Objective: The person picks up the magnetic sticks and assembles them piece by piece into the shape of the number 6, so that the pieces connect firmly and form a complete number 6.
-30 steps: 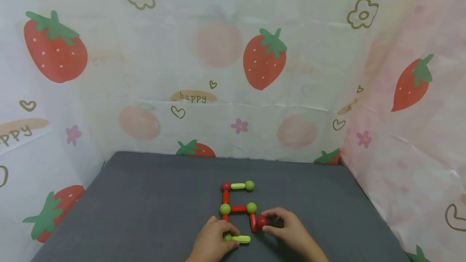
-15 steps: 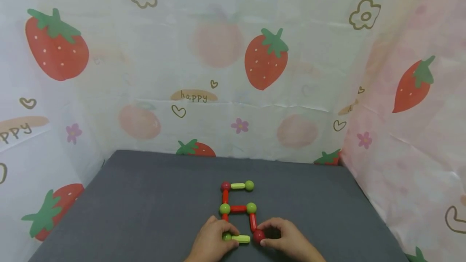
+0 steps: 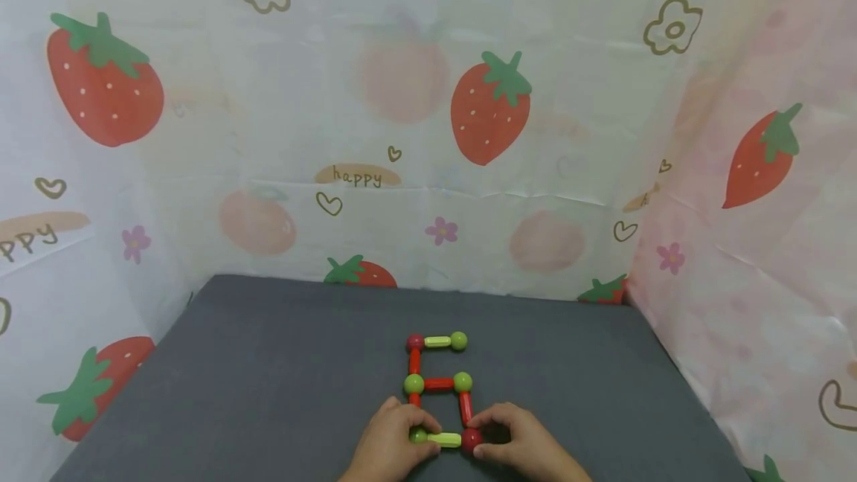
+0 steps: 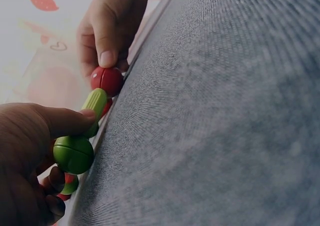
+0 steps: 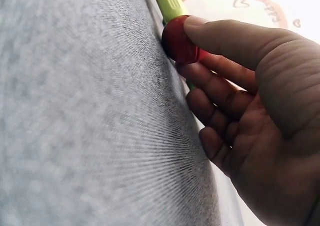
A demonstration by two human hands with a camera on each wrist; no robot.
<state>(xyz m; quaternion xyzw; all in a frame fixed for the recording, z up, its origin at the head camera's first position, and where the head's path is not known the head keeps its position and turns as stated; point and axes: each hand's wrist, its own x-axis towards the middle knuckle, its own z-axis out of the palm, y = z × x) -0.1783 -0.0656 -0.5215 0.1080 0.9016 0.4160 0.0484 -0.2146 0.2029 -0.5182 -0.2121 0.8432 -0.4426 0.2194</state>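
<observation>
A figure of rods and balls lies on the table, shaped like a 6 in the head view. My right hand (image 3: 529,443) pinches a red ball (image 5: 181,40) between thumb and fingers at the figure's near right corner. That ball touches the end of a light green rod (image 4: 95,101) and meets the lower end of a red rod (image 3: 466,409). With thumb and fingers, my left hand (image 3: 391,439) grips the near left corner, at a green ball (image 4: 74,155) and the light green rod. The left red rod is partly hidden behind this hand.
Farther back, the figure has a green ball (image 3: 463,382), another red ball (image 3: 416,342) and a short light green rod (image 3: 438,342). A dark grey cloth (image 3: 288,363) covers the table. A strawberry-print curtain (image 3: 402,132) stands behind and at both sides.
My right hand has brought the red ball toward me and left, from beside the right red rod to the light green rod's end. The left hand has stayed in place.
</observation>
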